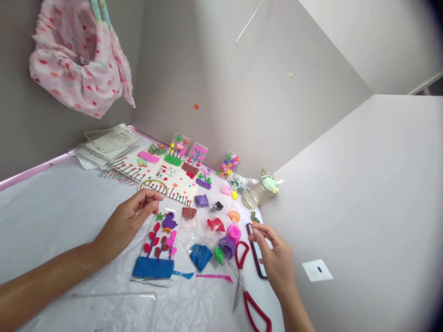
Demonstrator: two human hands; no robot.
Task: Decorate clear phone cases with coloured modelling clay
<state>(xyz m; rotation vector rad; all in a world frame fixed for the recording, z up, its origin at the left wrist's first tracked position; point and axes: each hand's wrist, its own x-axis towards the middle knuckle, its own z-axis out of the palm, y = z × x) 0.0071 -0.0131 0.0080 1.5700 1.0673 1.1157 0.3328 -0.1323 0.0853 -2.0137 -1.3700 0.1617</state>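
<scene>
My left hand (129, 219) is above the table with thumb and fingers pinched together; what is between them, if anything, is too small to make out. Just behind its fingertips is a gold-coloured hoop (166, 188), and I cannot tell whether they touch. Below lies a clear phone case (147, 240) decorated with clay: a purple bird (169, 220), red and pink flowers, and a blue fringed strip (152, 268). My right hand (277, 256) hovers at a phone (255, 253), partly covering it, its thumb and fingers closed together.
Clay packets, including a blue one (200, 257), lie mid-table. Red-handled scissors (256, 310) and a pink tool (214, 277) lie in front. Decorated cases (180, 150) and a bottle (258, 193) stand at the back. A clear case (152, 309) lies at the near edge.
</scene>
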